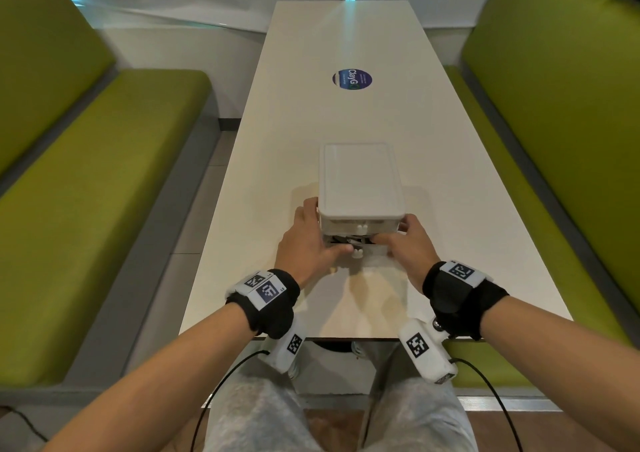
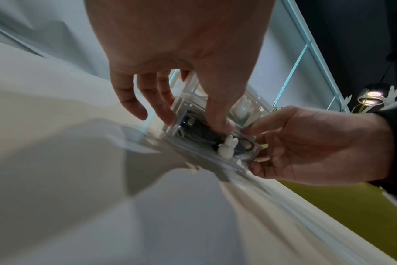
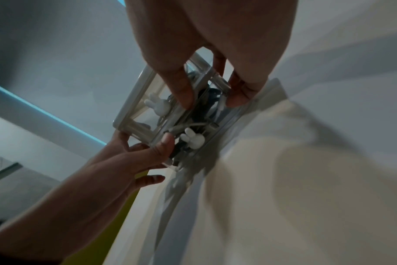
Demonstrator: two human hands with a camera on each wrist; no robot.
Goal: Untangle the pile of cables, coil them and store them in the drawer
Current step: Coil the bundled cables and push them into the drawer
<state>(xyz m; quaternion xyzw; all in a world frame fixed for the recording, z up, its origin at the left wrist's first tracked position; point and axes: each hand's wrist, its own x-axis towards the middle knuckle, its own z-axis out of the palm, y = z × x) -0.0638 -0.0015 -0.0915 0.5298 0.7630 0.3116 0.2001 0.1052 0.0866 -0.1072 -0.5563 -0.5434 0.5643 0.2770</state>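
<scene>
A white two-drawer box (image 1: 360, 181) stands on the table near me. Its lower drawer (image 1: 372, 251) is pulled out a little, and dark and white cables (image 1: 346, 239) lie coiled inside it. Each clear drawer front carries a white bunny-shaped knob (image 2: 227, 147). My left hand (image 1: 311, 240) grips the drawer's left front corner, with its thumb (image 2: 219, 123) on the cables (image 2: 193, 133) and its fingers down the side. My right hand (image 1: 403, 242) pinches the right front corner between thumb (image 3: 184, 95) and fingers (image 3: 238, 97). In the right wrist view the cables (image 3: 206, 102) show through the drawer (image 3: 218, 129).
The long white table (image 1: 346, 122) runs away from me, with a round blue sticker (image 1: 352, 79) farther along it. Green benches (image 1: 86, 192) (image 1: 554, 140) flank both sides. The table's near edge (image 1: 346, 336) is just behind my wrists.
</scene>
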